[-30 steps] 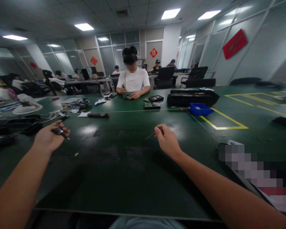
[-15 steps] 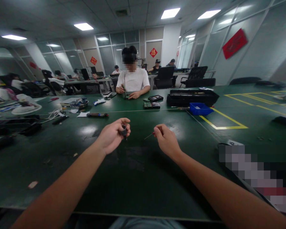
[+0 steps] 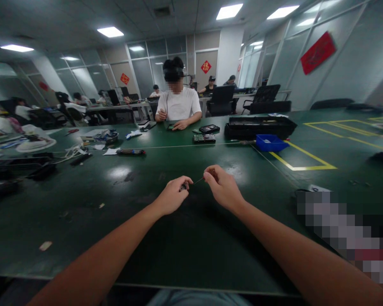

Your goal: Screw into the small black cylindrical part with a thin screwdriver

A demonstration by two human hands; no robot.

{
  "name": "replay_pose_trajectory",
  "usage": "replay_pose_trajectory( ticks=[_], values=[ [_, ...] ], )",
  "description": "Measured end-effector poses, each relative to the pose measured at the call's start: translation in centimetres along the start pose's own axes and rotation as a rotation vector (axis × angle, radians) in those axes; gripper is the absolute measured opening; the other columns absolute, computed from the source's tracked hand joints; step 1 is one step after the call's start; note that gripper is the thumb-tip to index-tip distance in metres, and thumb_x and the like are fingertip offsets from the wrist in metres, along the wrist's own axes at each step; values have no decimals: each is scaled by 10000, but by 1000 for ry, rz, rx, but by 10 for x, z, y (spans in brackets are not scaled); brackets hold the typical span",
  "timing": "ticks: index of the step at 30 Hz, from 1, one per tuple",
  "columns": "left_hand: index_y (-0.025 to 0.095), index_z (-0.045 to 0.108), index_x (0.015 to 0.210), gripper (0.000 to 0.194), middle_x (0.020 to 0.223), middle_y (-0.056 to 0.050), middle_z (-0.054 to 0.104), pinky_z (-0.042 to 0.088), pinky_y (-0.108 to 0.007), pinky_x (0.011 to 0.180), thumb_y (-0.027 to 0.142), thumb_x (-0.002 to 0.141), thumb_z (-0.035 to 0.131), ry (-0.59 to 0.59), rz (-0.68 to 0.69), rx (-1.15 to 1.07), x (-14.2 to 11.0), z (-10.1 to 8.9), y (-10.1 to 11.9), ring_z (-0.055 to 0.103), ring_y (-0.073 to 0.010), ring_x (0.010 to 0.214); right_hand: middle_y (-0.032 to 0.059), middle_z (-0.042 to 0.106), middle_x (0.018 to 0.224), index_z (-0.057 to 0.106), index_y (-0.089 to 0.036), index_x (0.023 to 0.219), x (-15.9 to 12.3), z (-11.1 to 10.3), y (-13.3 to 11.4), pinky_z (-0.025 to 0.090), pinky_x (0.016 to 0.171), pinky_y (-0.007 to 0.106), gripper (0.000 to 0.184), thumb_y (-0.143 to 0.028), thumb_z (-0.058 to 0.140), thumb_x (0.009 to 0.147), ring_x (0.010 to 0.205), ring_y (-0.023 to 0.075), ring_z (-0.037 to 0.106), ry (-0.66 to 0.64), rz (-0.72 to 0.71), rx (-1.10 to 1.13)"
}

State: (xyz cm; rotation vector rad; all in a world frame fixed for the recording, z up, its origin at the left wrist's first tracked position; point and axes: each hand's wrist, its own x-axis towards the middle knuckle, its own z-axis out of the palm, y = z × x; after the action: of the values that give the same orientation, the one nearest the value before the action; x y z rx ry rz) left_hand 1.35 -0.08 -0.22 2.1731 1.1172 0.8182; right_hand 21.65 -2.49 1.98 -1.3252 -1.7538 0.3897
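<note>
my right hand pinches a slim metal shaft between thumb and fingers, a fleck of red showing where i grip it — the rest of that end is hidden. the shaft slants down to the left, its far end right by my left hand; i cannot tell whether they touch. my left hand curls around a small dark object, too covered to name. both hands and the shaft are over the green tabletop, left of the blue plastic bin and nearer me than it.

just behind the bin lies a long black case. left of the bin sit a hard drive with its circuit board up and, slightly farther back, a dark-cased drive. well left of the bin lies a dark stick-shaped tool. yellow tape runs in front and to the right of the bin. beyond the bin, to its left, a person in a white t-shirt sits — one hand raised, the other at the table.
</note>
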Motion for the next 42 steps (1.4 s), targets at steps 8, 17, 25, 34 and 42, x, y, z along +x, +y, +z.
replay_pose_trajectory(
  ticks=[8, 17, 25, 34, 42],
  values=[
    [204, 575, 1171, 331, 1208, -79, 591, 385, -406, 1049, 127, 850, 555, 148, -26, 63, 4, -4, -21, 527, -226, 1155, 23, 686, 754, 673, -202, 870, 0, -4, -9, 444, 636, 306, 292, -452, 529, 917, 681, 171, 627, -40, -15, -28],
    [210, 558, 1220, 404, 1184, -75, 627, 421, -406, 1004, 176, 827, 647, 184, -43, -69, 5, -4, -19, 580, -228, 1095, 59, 717, 907, 606, -193, 1111, -5, -5, -8, 535, 788, 352, 263, -374, 520, 940, 842, 192, 694, 93, -47, 277],
    [248, 607, 1207, 369, 1252, -45, 619, 369, -408, 1071, 205, 843, 645, 132, 51, 24, 5, -5, -17, 529, -229, 1198, 78, 720, 934, 603, -197, 1053, -3, 1, -5, 535, 831, 384, 227, -374, 524, 933, 885, 211, 700, 66, -19, 262],
    [230, 584, 1262, 419, 1296, -53, 607, 361, -394, 1086, 220, 848, 646, 134, 28, 27, 5, -5, -18, 530, -224, 1219, 67, 727, 909, 611, -188, 1019, -3, -2, -9, 527, 795, 350, 196, -340, 530, 925, 867, 199, 702, 48, -24, 255],
    [243, 618, 1228, 378, 1257, -42, 632, 377, -399, 1058, 260, 852, 653, 113, 66, 43, 3, -7, -16, 540, -230, 1190, 3, 616, 596, 606, -206, 694, -2, -9, -12, 386, 515, 270, 374, -525, 554, 883, 537, 143, 556, 125, -8, -59]
  ],
)
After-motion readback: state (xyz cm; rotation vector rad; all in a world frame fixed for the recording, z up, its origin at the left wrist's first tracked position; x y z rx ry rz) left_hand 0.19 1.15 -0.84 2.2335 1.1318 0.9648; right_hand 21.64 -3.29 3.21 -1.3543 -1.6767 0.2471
